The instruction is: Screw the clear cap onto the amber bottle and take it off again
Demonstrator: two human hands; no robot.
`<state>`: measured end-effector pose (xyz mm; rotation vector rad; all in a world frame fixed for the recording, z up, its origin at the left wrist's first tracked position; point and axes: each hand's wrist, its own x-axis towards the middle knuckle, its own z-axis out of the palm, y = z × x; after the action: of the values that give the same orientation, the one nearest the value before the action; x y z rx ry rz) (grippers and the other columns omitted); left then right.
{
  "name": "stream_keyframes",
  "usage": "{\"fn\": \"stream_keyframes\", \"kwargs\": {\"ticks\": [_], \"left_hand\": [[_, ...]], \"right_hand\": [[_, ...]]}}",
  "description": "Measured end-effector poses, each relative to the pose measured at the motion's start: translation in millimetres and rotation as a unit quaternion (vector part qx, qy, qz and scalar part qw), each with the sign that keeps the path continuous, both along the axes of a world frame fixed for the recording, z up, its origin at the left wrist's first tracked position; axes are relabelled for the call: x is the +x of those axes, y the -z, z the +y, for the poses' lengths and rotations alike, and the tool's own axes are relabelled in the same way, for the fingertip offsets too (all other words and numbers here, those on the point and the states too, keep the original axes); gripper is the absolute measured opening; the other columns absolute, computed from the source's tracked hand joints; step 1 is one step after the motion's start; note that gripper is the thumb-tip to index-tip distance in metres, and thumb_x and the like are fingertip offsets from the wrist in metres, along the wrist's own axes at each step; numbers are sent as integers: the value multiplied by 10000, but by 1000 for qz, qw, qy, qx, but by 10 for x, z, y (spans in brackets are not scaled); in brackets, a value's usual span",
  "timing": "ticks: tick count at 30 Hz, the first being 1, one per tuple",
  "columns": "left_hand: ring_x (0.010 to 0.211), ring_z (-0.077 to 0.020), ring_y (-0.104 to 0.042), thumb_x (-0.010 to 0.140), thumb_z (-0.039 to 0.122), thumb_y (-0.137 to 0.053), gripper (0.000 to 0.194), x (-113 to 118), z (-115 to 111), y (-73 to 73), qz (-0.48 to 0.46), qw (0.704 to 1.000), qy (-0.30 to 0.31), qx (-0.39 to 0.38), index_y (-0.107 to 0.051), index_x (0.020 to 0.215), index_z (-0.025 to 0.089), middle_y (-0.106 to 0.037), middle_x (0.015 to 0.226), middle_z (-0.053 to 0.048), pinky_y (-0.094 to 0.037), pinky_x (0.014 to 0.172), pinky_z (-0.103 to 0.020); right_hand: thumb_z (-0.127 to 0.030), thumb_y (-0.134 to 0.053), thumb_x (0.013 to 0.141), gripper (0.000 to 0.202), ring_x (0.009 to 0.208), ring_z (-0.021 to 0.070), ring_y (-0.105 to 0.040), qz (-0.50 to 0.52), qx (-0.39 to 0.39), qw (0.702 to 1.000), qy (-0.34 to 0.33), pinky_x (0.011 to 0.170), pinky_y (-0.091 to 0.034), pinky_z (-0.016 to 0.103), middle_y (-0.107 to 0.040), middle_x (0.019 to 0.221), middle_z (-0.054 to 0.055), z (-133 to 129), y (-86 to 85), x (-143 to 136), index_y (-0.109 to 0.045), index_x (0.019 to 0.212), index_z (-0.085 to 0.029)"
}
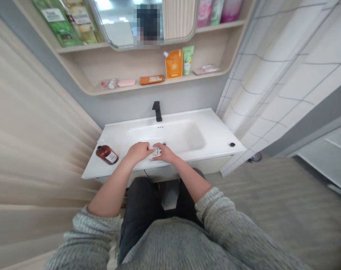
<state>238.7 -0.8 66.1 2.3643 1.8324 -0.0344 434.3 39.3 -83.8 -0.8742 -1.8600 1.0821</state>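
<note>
Over the front rim of the white sink (177, 148), my left hand (138, 152) and my right hand (164, 153) meet around a small clear, shiny object (156, 152). Its kind cannot be made out; it looks like transparent plastic or glass. My right fingers curl round its right side, thumb nearest me. The left fingers are closed against its left side, partly hidden behind the hand. A brown bottle (107, 155) with a white label and dark cap is on the counter, left of my left hand. The black faucet (157, 111) stands behind the basin.
A small round black piece (232, 144) lies at the counter's right end. Above, a shelf (147, 85) holds an orange pouch (174, 64), a green tube (188, 60) and a pink soap-like bar (126, 83). A mirror (116, 32) hangs higher; a curtain (32, 150) borders the left.
</note>
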Motion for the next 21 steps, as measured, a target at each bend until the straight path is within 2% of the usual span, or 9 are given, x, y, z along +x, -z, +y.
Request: {"fn": "stream_keyframes", "kwargs": {"ticks": [2, 4, 6, 8, 10, 13, 16, 19, 21], "left_hand": [[1000, -253, -773, 1033, 644, -566, 458, -182, -29, 180, -85, 995, -33, 25, -766, 1208, 271, -835, 1096, -67, -553, 869, -320], [1005, -248, -768, 1066, 611, -519, 446, -376, -44, 411, -129, 987, -79, 53, -743, 1256, 275, -832, 1102, -63, -551, 890, -328], [1099, -273, -753, 1052, 567, -556, 414, -543, -40, 656, -112, 985, -112, 69, -747, 1258, 263, -832, 1131, -80, -545, 953, -349], [1176, -299, -735, 1026, 564, -590, 413, -651, -15, 868, -83, 988, -123, 45, -761, 1239, 254, -830, 1184, -94, -540, 993, -369], [1212, -314, -727, 1028, 582, -564, 438, -699, 28, 1017, -67, 991, -119, 12, -775, 1225, 253, -823, 1240, -105, -542, 999, -382], [1202, -323, -735, 1041, 594, -509, 473, -706, 98, 1123, -57, 992, -107, -14, -792, 1203, 252, -821, 1247, -127, -547, 985, -393], [1156, -325, -748, 1053, 611, -462, 517, -713, 128, 1152, -71, 992, -101, -17, -809, 1152, 241, -830, 1192, -142, -550, 975, -400], [1141, -333, -749, 1057, 626, -445, 544, -728, 118, 1157, -95, 991, -92, 2, -823, 1099, 237, -835, 1154, -150, -549, 979, -412], [1135, -346, -751, 1054, 634, -446, 557, -728, 109, 1157, -100, 991, -91, 7, -832, 1078, 234, -835, 1144, -161, -548, 980, -427]], "right_hand": [[-524, -1003, 614, 813, 1028, 229, -665, 1, -14, 1000, 17, 865, -559, 342, -703, 1197, 16, 21, 15, 8, -642, 1299, -279], [-487, -1001, 602, 812, 969, 213, -664, 14, -40, 999, 21, 850, -569, 339, -693, 1141, -6, 40, 16, 21, -620, 1290, -285], [-426, -986, 596, 797, 904, 197, -662, 31, -70, 997, 29, 833, -574, 335, -682, 1060, -34, 48, -1, 26, -596, 1277, -287], [-387, -970, 590, 787, 871, 194, -662, 31, -89, 994, 56, 833, -575, 340, -675, 1005, -49, 37, -31, 16, -584, 1267, -280], [-398, -971, 577, 780, 878, 208, -666, 8, -85, 990, 108, 855, -578, 360, -684, 992, -41, 11, -69, 7, -592, 1246, -268], [-488, -967, 593, 773, 951, 246, -677, -22, -47, 975, 217, 917, -578, 397, -723, 1069, 12, -6, -144, 99, -613, 1238, -253], [-565, -938, 639, 772, 1015, 274, -684, -26, -13, 938, 346, 965, -571, 417, -741, 1136, 66, 102, -277, 479, -614, 1259, -237], [-537, -942, 648, 793, 1052, 285, -697, -50, 2, 886, 461, 965, -573, 407, -744, 1181, 102, 373, -488, 1156, -610, 1284, -202], [-472, -953, 642, 793, 1075, 298, -707, -99, -5, 841, 532, 986, -569, 418, -744, 1192, 122, 597, -642, 1675, -613, 1293, -174]]}}
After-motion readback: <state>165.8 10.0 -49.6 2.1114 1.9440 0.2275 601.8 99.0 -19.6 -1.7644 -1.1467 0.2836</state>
